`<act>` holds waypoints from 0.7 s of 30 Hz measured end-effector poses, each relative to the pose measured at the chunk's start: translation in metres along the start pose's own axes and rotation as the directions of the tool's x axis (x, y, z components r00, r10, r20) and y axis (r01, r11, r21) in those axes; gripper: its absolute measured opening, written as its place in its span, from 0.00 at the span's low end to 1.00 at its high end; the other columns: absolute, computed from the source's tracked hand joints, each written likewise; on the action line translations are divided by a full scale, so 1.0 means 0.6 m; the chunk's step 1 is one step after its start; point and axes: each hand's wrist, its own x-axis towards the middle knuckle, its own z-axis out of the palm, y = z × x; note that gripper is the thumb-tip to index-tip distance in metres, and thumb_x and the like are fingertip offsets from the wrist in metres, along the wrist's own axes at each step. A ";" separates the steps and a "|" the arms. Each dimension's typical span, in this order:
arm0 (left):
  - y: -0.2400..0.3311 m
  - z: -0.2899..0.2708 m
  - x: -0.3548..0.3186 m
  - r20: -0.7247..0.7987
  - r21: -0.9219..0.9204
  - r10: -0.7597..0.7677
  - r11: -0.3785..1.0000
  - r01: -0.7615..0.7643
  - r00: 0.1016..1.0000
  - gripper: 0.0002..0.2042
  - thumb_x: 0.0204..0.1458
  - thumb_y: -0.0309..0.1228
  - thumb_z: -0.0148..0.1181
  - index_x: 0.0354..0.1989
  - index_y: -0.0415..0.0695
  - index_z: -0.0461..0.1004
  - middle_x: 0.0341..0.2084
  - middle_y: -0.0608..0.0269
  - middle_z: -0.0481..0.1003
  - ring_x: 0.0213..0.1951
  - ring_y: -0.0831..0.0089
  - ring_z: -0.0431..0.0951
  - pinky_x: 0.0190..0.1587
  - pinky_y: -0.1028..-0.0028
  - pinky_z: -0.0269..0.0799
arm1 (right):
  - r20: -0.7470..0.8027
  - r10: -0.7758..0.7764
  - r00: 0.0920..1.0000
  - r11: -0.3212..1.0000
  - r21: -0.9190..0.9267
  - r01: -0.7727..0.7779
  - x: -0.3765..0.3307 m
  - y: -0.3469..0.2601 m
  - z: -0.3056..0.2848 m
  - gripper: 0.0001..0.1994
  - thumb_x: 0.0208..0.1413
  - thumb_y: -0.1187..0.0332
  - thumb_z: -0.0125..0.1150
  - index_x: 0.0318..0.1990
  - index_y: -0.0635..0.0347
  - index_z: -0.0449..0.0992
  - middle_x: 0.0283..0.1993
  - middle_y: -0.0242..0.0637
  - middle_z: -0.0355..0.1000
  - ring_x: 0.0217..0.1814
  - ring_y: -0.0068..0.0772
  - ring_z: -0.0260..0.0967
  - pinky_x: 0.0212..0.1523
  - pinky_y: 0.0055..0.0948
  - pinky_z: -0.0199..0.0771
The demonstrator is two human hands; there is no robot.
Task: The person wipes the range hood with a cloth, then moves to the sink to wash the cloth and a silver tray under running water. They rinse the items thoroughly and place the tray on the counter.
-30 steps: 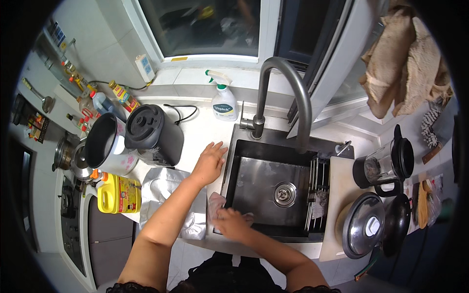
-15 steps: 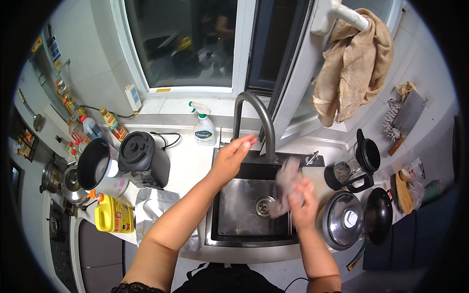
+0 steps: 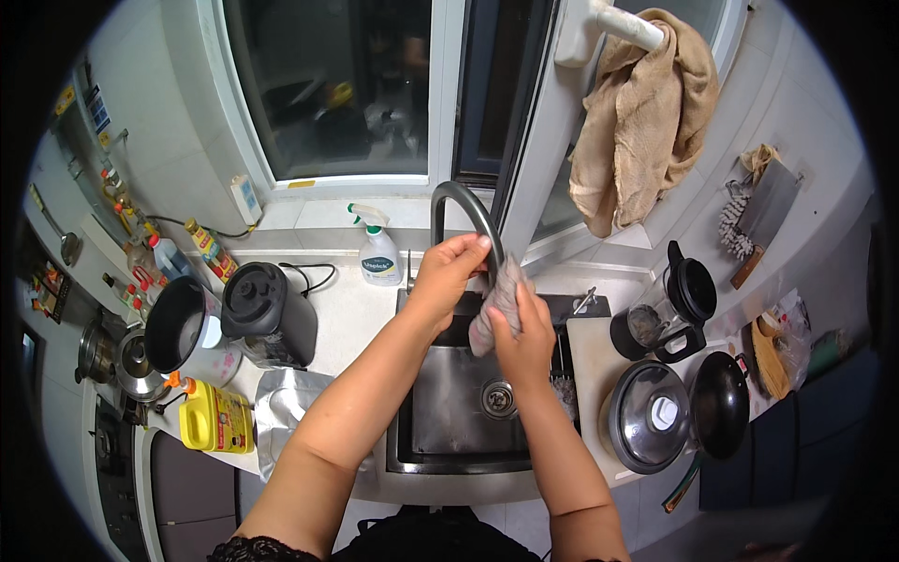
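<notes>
My right hand (image 3: 526,339) grips a crumpled greyish-pink cloth (image 3: 497,307). The cloth lies against the lower end of the curved grey faucet (image 3: 479,217) and partly covers it. On the other side of the spout is my left hand (image 3: 448,281), its thumb and fingers closed at the faucet's neck; exactly how far they wrap round is hidden. Both hands are above the far part of the dark metal sink (image 3: 454,403), whose drain (image 3: 498,399) shows below them.
Left of the sink stand a spray bottle (image 3: 380,258), a black lidded container (image 3: 269,317), a yellow jug (image 3: 215,417) and a silver sheet (image 3: 286,403). To the right are a cutting board (image 3: 592,351), a blender jug (image 3: 646,326), a lidded pot (image 3: 648,417) and a black pan (image 3: 719,405). A tan towel (image 3: 646,122) hangs above.
My right hand has moved left and up with the cloth, from over the sink to the faucet. My left hand has come slightly up and its stretched fingers have closed at the faucet.
</notes>
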 end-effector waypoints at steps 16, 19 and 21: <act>0.029 -0.013 -0.009 0.040 0.093 -0.061 0.994 0.057 0.997 0.14 0.58 0.36 0.55 0.43 0.38 0.75 0.31 0.69 0.77 0.33 0.82 0.73 0.39 0.81 0.66 | 0.140 0.131 0.981 0.991 -0.019 -0.130 0.000 0.005 -0.034 0.19 0.48 0.62 0.65 0.45 0.63 0.75 0.45 0.49 0.70 0.45 0.48 0.69 0.47 0.37 0.69; 0.046 -0.036 -0.018 -0.026 0.163 -0.049 0.985 0.052 0.998 0.13 0.58 0.33 0.54 0.46 0.37 0.73 0.34 0.64 0.77 0.36 0.81 0.73 0.40 0.80 0.66 | -0.005 -0.047 0.999 0.999 0.005 0.047 0.036 -0.041 -0.066 0.15 0.47 0.65 0.65 0.41 0.64 0.77 0.46 0.49 0.67 0.47 0.47 0.67 0.48 0.36 0.67; 0.032 -0.059 -0.003 -0.114 0.225 0.113 0.971 -0.085 0.987 0.15 0.59 0.33 0.52 0.49 0.36 0.71 0.37 0.64 0.77 0.38 0.80 0.74 0.42 0.80 0.67 | -0.018 -0.171 0.985 0.985 -0.018 0.171 0.102 -0.109 -0.072 0.17 0.48 0.64 0.65 0.44 0.63 0.76 0.48 0.50 0.65 0.49 0.49 0.66 0.50 0.37 0.67</act>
